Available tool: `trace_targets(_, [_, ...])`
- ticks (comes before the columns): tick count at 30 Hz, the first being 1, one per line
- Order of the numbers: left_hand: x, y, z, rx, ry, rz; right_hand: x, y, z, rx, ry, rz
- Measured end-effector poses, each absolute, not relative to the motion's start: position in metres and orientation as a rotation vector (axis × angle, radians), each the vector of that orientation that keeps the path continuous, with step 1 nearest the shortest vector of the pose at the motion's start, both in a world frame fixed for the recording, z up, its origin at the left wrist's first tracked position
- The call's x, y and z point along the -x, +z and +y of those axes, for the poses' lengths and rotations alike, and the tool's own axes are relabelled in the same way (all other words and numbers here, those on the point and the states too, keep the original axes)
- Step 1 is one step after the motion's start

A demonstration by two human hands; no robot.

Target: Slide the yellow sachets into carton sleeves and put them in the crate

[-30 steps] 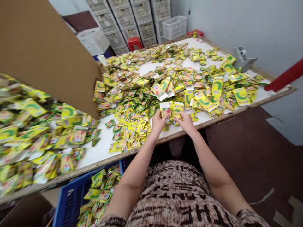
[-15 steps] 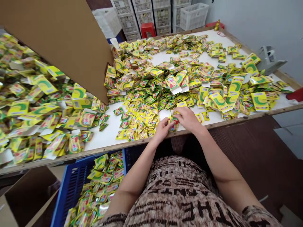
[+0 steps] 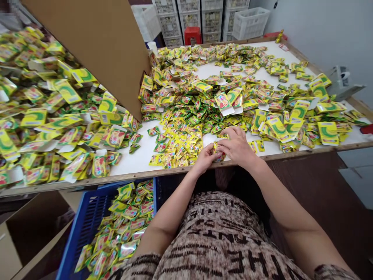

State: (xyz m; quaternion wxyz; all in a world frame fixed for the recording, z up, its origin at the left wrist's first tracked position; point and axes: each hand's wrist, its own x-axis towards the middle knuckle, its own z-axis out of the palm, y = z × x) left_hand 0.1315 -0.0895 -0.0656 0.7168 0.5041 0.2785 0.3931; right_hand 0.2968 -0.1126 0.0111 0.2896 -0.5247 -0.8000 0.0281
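Observation:
A small yellow carton with red print [image 3: 220, 156] is between my hands at the table's front edge, mostly covered by fingers. My left hand [image 3: 205, 159] pinches its left side. My right hand [image 3: 238, 148] bends over its top and right side, fingers closed around it. To the left of the hands lies a heap of small yellow sachets [image 3: 177, 149]. Green sachets [image 3: 194, 111] are piled just behind them. Several flat yellow-and-green cartons with open white flaps [image 3: 223, 103] rest on the pile beyond my hands.
A tall brown cardboard sheet [image 3: 107, 46] divides the table, with more cartons [image 3: 58, 128] left of it. A blue crate [image 3: 80, 225] of filled packs stands below the wooden table edge [image 3: 128, 175]. White crates [image 3: 190, 23] and a red stool [image 3: 192, 35] stand behind.
My right hand has turned further over the carton, its fingers now hiding more of it. The yellow flap that showed above the hand is covered. The whole view has shifted slightly.

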Motion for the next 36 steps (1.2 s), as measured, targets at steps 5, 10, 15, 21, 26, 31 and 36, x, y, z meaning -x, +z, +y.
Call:
trace_targets(5, [-0.132, -0.064, -0.092, -1.087, 0.841, 0.608, -0.298, 0.003, -0.119, 1.307, 0.244, -1.971])
trace_targets(10, [-0.131, -0.062, -0.091, -1.105, 0.858, 0.600, -0.282, -0.016, -0.124, 1.346, 0.243, -1.611])
trace_targets(15, [-0.132, -0.063, -0.089, -1.064, 0.862, 0.602, -0.270, -0.036, -0.124, 1.413, 0.209, -1.399])
trace_targets(21, [-0.131, -0.063, -0.090, -1.012, 0.841, 0.635, -0.286, -0.020, -0.131, 1.577, 0.074, -1.681])
trace_targets(26, [-0.128, -0.063, -0.090, -1.121, 0.869, 0.650, -0.286, -0.005, -0.136, 1.577, 0.139, -1.986])
trace_targets(31, [-0.127, -0.065, -0.091, -1.106, 0.849, 0.668, -0.286, -0.022, -0.140, 1.460, 0.431, -1.503])
trace_targets(36, [-0.122, -0.059, -0.094, -1.033, 0.819, 0.709, -0.287, -0.038, -0.143, 1.289, 1.093, -0.856])
